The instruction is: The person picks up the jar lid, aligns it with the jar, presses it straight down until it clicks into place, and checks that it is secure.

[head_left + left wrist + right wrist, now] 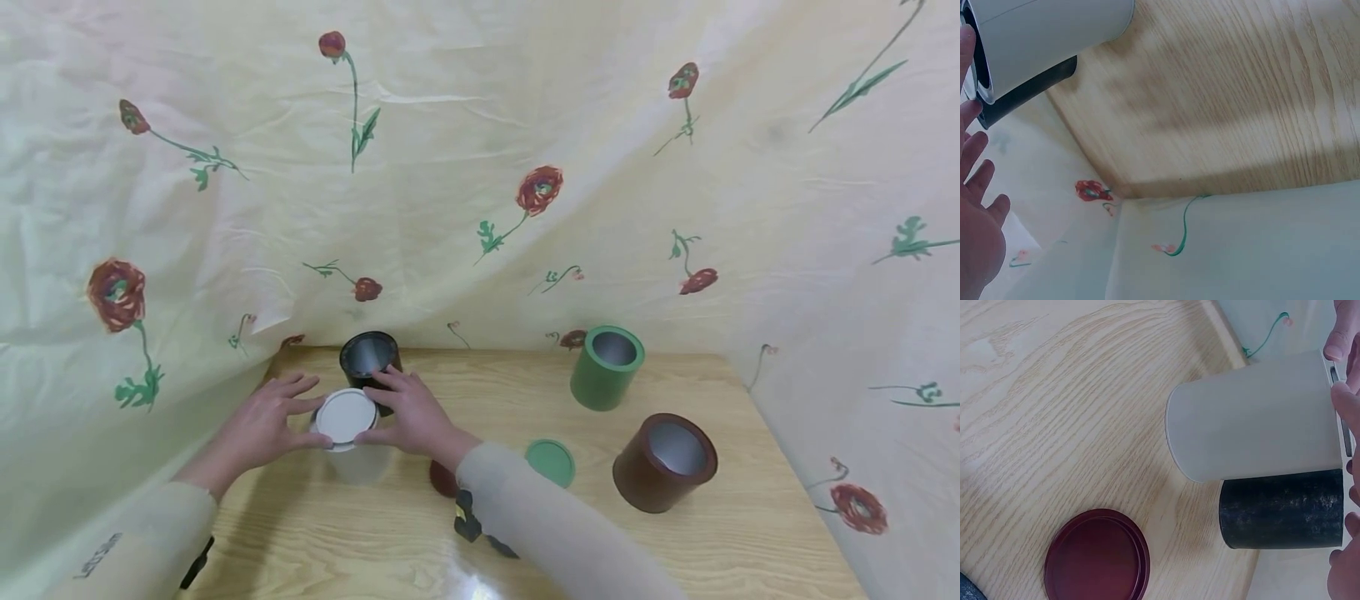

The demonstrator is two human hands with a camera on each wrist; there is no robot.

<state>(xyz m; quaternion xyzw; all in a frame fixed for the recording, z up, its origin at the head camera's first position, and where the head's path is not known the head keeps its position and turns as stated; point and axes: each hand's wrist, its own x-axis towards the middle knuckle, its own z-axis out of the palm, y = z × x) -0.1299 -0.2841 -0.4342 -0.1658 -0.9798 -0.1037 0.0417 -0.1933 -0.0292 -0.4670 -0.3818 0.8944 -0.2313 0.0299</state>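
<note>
A white canister stands upright on the wooden table at the left. At its mouth is a round white lid, pinched at the left side by my left hand and at the right side by my right hand. Thumbs are at the lid's near edge, while the other fingers spread around its sides. In the right wrist view, a dark gap shows between lid and canister wall. An open black canister stands right behind, partly covered by my right hand.
A dark red lid lies right of the white canister, partly under my right forearm in the head view. Farther right are a green lid, an open green canister and an open brown canister. Flowered cloth hangs around the table.
</note>
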